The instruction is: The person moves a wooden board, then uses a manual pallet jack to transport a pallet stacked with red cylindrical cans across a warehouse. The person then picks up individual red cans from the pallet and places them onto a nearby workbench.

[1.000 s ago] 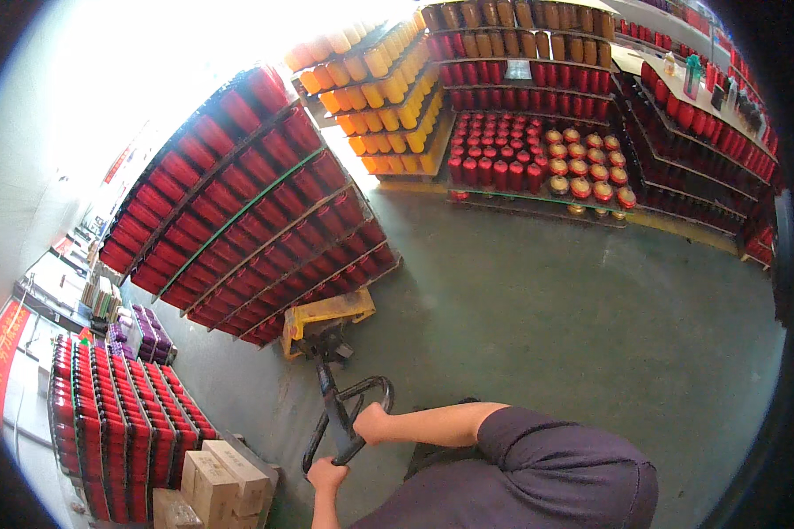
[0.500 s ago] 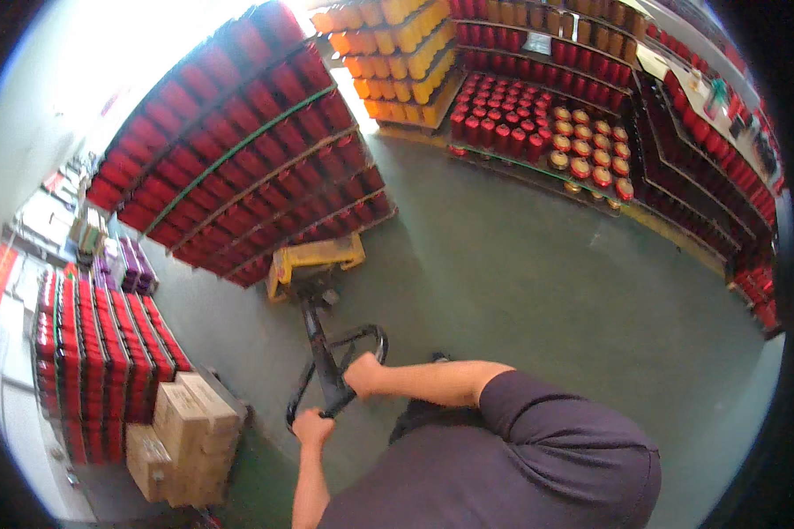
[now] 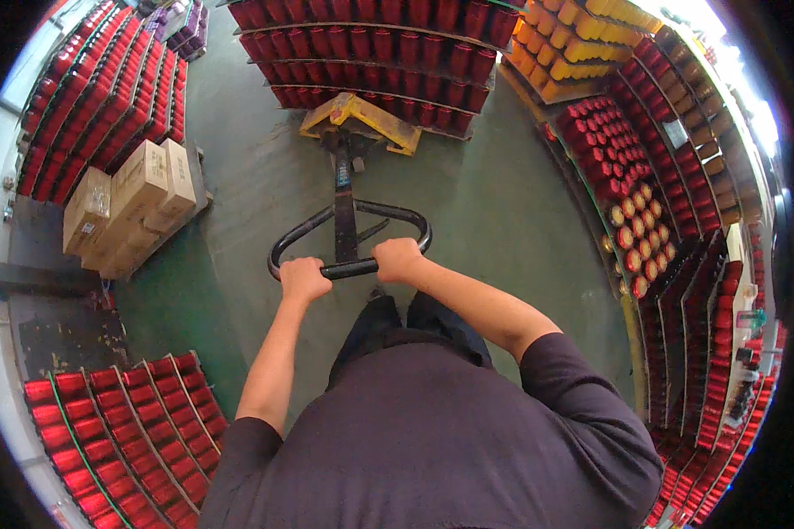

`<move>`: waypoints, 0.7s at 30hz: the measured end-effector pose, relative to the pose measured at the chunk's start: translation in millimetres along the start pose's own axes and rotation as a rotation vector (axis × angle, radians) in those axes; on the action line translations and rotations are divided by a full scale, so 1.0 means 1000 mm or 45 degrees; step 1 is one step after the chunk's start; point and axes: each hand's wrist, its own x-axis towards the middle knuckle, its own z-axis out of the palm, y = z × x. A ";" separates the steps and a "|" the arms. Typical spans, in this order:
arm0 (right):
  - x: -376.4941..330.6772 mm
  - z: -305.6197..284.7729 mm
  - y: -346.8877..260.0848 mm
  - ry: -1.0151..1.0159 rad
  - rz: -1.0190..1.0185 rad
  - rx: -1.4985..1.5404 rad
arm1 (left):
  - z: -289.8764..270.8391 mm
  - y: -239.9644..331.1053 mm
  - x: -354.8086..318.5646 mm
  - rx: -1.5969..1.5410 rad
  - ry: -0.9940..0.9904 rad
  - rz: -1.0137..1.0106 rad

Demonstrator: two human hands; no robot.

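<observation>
Both my hands grip the black loop handle of a yellow pallet jack [image 3: 343,220]. My left hand [image 3: 305,280] is closed round the left part of the near bar, and my right hand [image 3: 398,259] is wrapped round its right part. From the handle a dark shaft runs forward to the jack's yellow body [image 3: 362,119]. Right behind that body stands a tall stack of red cans [image 3: 370,44] in layers parted by thin sheets. The jack's forks are hidden under the stack.
Brown cardboard boxes [image 3: 141,198] sit on a pallet at the left, beside stacked red cans [image 3: 106,97]. Another red can stack [image 3: 132,432] is at the near left. Along the right stand red and gold cans [image 3: 640,238], dark layered stacks [image 3: 688,317] and yellow cans [image 3: 573,40].
My view has swung left, so the jack and its stack now lie straight ahead. The handle has come round square to my body. Both hands have kept their grip.
</observation>
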 end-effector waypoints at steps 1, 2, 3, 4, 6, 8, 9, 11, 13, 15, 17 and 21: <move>-0.003 0.002 0.001 0.005 -0.004 0.005 | -0.002 0.003 -0.004 0.001 -0.030 -0.023; -0.007 0.007 0.004 0.005 -0.017 0.001 | -0.003 0.008 -0.008 0.007 -0.064 -0.038; -0.010 0.012 0.006 0.007 -0.027 -0.004 | -0.004 0.014 -0.012 0.013 -0.097 -0.052; -0.014 0.016 0.010 0.010 -0.036 -0.008 | -0.003 0.021 -0.014 0.016 -0.112 -0.078; -0.030 0.017 0.013 -0.006 -0.075 0.021 | 0.000 0.033 -0.025 0.041 -0.158 -0.136; -0.046 0.014 0.016 -0.019 -0.104 0.044 | -0.001 0.045 -0.040 0.035 -0.149 -0.166; -0.056 0.014 0.021 -0.026 -0.105 0.054 | 0.000 0.055 -0.045 0.030 -0.140 -0.167; -0.075 0.019 0.033 -0.027 -0.128 0.022 | 0.003 0.077 -0.053 0.016 -0.151 -0.185; -0.086 0.029 0.042 0.020 -0.158 -0.009 | 0.011 0.091 -0.065 0.012 -0.128 -0.181; -0.103 0.031 0.048 -0.024 -0.146 0.007 | 0.015 0.106 -0.077 0.032 -0.101 -0.189; -0.121 0.029 0.052 -0.042 -0.190 -0.011 | 0.016 0.119 -0.089 0.047 -0.110 -0.193; -0.146 0.050 0.062 -0.009 -0.133 -0.001 | 0.031 0.138 -0.106 0.041 -0.157 -0.189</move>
